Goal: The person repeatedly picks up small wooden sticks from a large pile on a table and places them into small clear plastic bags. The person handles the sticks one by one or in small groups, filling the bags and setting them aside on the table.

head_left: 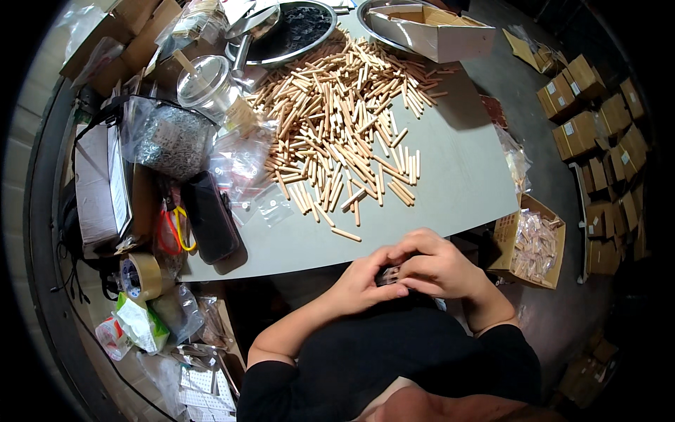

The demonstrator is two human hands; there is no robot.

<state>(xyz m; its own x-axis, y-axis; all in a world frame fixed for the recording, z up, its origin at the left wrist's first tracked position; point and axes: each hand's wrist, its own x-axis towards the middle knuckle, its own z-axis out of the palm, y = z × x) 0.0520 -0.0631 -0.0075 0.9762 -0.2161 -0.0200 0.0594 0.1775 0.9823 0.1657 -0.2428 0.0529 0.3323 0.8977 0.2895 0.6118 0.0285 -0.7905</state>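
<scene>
My left hand (369,280) and my right hand (437,264) meet in front of my body, just off the near edge of the table. Their fingers are curled round a small, dark, shiny thing (387,275) with light brown bits showing. Most of it is hidden by the fingers, so its kind cannot be made out. Beyond the hands, a large pile of short wooden dowels (330,119) spreads over the grey table (464,190). A single dowel (346,234) lies nearest to my hands.
Clear plastic bags (242,158), a black phone (209,218), scissors (176,231) and a tape roll (140,276) crowd the left side. A metal basin (330,32) and a cardboard tray (457,42) stand at the back. On the right, a carton (503,246) holds small filled bags.
</scene>
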